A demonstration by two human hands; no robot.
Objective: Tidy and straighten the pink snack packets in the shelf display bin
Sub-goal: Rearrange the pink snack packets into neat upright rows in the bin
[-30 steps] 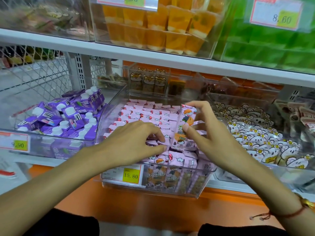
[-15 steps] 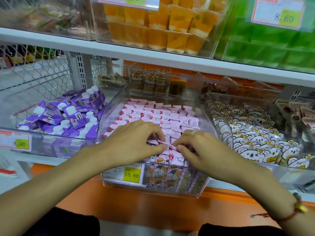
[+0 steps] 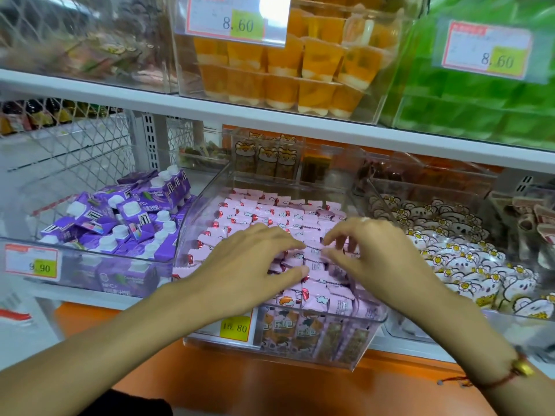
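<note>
We see the clear display bin (image 3: 210, 205) on the lower shelf, filled with rows of pink snack packets (image 3: 270, 210), and both hands now lie over its middle. A second ago the right hand (image 3: 381, 259) held one packet upright above the rows; that packet is back down among the others (which one, we cannot tell). The left hand (image 3: 249, 265) rests flat, fingers straight, steadying the rows, while the right fingertips (image 3: 330, 235) curl down onto the packet tops. We judge straightening continues.
</note>
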